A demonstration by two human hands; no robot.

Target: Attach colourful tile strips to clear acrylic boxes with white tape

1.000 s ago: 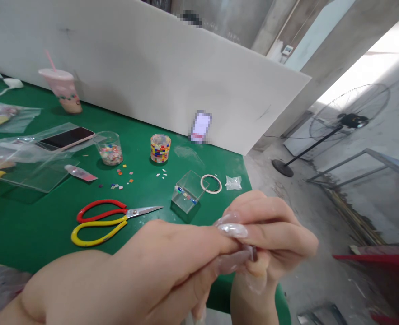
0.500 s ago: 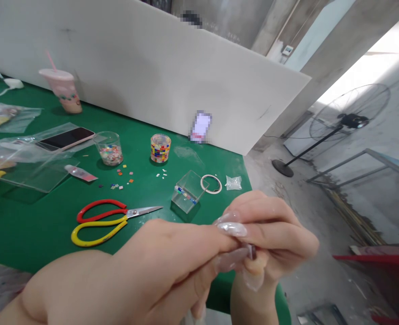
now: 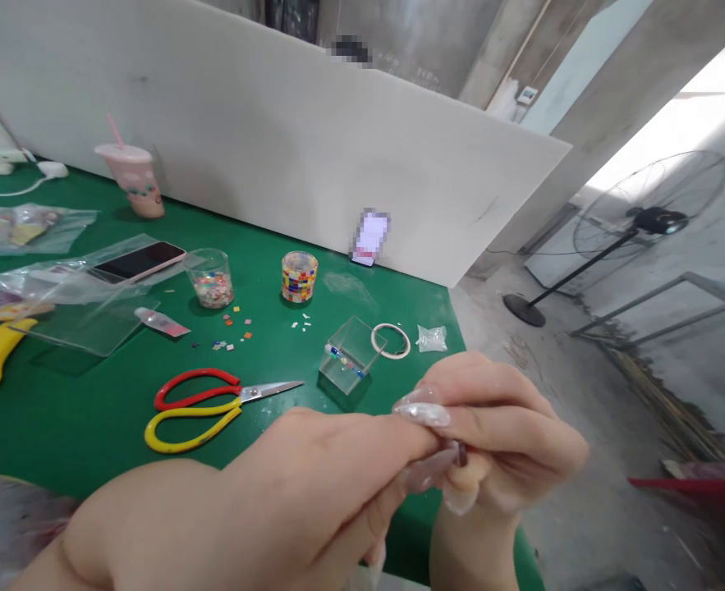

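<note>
My left hand (image 3: 331, 476) and my right hand (image 3: 497, 419) meet above the front of the green table (image 3: 109, 460). Both are closed, with their long-nailed fingertips pressed together. A small dark, shiny piece (image 3: 460, 453) shows between the fingertips of my right hand, and a left nail touches it. Whatever my left fingers grip is hidden. Just beyond the hands stands a clear acrylic box (image 3: 353, 349) with a row of coloured squares across it. Beside it lie a white ring (image 3: 392, 355) and a small clear packet (image 3: 432, 338).
Scissors (image 3: 239, 397) with red and yellow handles lie left. Behind are a mosaic-covered cup (image 3: 299, 279), a clear cup of tiles (image 3: 211, 283), loose tiles (image 3: 248, 335), a glue tube (image 3: 162, 322), a phone (image 3: 140, 262) and a pink drink cup (image 3: 137, 180). A white board (image 3: 276, 139) borders the table.
The view has shifted slightly, so the table items appear a little further right and lower. My hands keep the same closed pose around the small dark piece.
</note>
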